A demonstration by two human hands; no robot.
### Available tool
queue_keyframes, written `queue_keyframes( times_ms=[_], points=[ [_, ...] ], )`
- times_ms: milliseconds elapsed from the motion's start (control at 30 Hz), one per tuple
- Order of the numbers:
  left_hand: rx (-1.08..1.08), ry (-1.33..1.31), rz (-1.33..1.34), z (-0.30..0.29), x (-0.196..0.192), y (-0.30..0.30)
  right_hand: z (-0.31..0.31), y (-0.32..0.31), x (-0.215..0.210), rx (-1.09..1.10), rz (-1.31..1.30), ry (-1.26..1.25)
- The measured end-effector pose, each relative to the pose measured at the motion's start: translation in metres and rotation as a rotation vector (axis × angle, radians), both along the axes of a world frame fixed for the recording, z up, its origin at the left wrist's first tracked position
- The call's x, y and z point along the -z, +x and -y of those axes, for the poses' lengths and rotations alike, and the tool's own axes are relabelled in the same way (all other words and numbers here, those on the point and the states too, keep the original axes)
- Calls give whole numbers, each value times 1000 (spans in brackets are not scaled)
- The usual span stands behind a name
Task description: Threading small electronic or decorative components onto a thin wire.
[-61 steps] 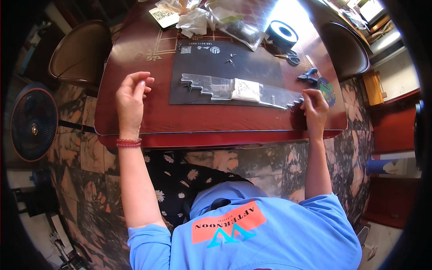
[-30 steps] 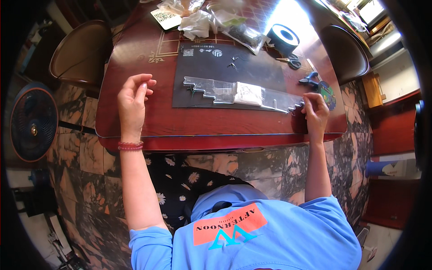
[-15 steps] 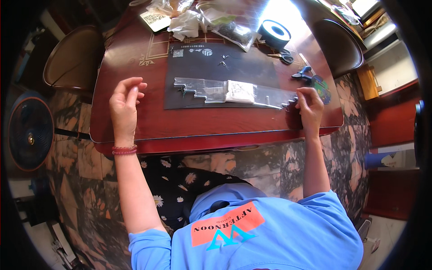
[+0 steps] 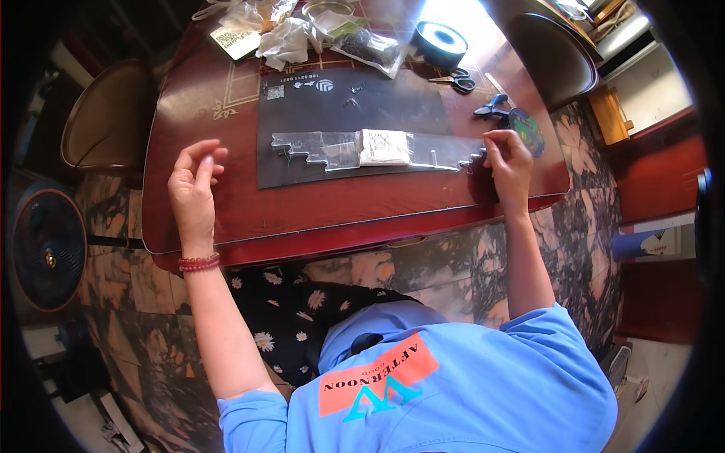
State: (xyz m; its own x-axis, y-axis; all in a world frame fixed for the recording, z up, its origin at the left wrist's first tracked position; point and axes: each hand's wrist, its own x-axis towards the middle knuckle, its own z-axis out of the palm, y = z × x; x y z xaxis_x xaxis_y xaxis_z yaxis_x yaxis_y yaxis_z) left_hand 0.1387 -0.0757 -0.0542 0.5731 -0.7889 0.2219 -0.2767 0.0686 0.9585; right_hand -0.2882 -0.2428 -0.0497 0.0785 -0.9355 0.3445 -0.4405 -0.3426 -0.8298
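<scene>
A clear plastic strip (image 4: 340, 152) with stepped ends lies across a black mat (image 4: 317, 113). At its middle sits a white wrapped pad (image 4: 385, 147), and a bit of dark green thread shows at its left end. My left hand (image 4: 194, 198) hovers over the table to the left of the mat, fingers curled and thumb close to them. By the strip's right end, my right hand (image 4: 510, 167) has thumb and index finger pinched together. Whatever either hand may hold is too fine to make out. Small dark bits (image 4: 352, 98) lie on the mat beyond the strip.
Blue-handled pliers (image 4: 491, 107), black scissors (image 4: 459, 79) and a roll of tape (image 4: 439, 45) lie at the right of the red table (image 4: 317, 215). Clear bags (image 4: 370, 49) and a white card (image 4: 234, 42) are at the far side. Chairs (image 4: 106, 113) flank the table.
The whole view has shifted, so the table and its things sit further left in the picture. Both hands keep nearly the same pose and place beside the strip.
</scene>
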Motion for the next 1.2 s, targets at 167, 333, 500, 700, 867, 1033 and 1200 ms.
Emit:
queue_keyframes(
  times_ms=[167, 333, 500, 700, 867, 1033, 1200],
  points=[
    [-10, 17, 4, 1, -2, -1, 0, 1, 2, 5, 4, -2],
    [-14, 12, -3, 0, -3, -1, -2, 1, 1, 17, 19, -3],
    [2, 5, 27, -1, -10, -8, -2, -1, 3, 12, 88, -30],
    [197, 9, 434, 21, -44, -62, 2, -4, 4, -48, -48, -186],
    [462, 153, 845, 44, -65, -98, 0, -2, 3, -83, -84, -217],
    [532, 202, 1001, 58, -57, -106, -2, 2, 1, -130, -109, -218],
    [549, 198, 1029, 63, -59, -109, -4, 3, -3, -140, -181, -177]
  ],
)
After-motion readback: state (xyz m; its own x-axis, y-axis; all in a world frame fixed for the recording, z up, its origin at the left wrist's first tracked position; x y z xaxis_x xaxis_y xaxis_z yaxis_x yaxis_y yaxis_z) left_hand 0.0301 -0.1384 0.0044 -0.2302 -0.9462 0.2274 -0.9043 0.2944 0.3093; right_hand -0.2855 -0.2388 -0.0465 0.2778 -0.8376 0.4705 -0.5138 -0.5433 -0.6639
